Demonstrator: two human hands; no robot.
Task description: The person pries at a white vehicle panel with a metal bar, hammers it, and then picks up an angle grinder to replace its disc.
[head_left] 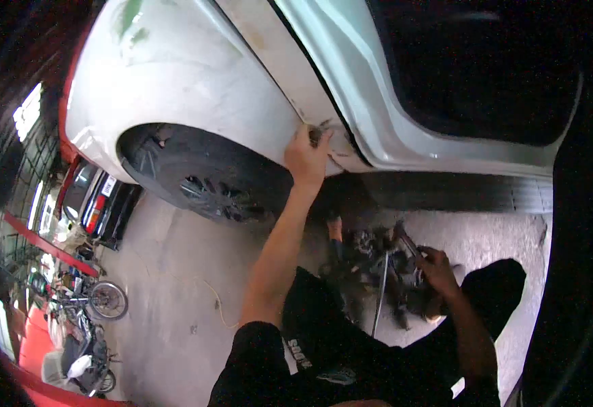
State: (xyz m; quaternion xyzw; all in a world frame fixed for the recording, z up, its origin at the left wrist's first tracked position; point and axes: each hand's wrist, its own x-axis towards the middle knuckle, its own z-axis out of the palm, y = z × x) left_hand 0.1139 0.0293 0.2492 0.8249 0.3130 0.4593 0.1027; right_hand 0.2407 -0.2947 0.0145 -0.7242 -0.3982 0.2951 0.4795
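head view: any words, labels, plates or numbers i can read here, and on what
On the black garment, the white print: blurred, not readable.
On the dark parked car, the white plate: too small to read.
On the white car body: no text visible.

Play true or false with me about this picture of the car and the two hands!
1. The left hand touches the white car beside the wheel. True.
2. The right hand is up on the car door. False: it is down at a pile of tools on the floor.
3. The car is bright red. False: its body is white.
4. A motorbike stands farther off. True.
5. Both hands are pressed together. False: they are well apart, one on the car and one at the tools.
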